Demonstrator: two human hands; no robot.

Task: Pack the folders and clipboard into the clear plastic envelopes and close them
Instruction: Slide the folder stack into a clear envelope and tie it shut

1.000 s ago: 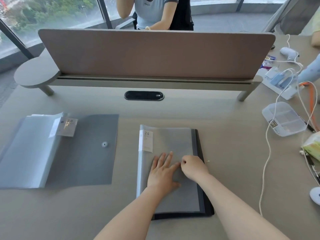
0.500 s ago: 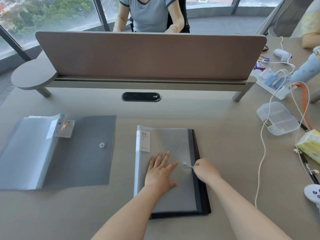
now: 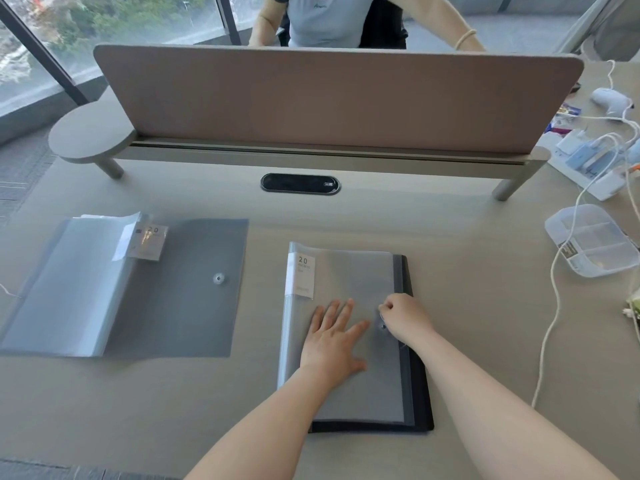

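Observation:
A clear plastic envelope lies in the middle of the desk with a folder bearing a "20" label inside it and a black clipboard showing along its right and bottom edges. My left hand presses flat on the envelope, fingers spread. My right hand pinches the thin closure string at the round button on the flap. A second clear envelope lies open at the left, with another "20" folder partly inside it and its button bare.
A brown divider panel stands across the desk's far side, with a person seated behind it. A black cable port sits in front of it. At the right are a clear compartment box, white cables and chargers.
My right hand pulled the string out to the right of the button, then came back up over the button. My left hand stayed flat on the envelope. The view shifted slightly.

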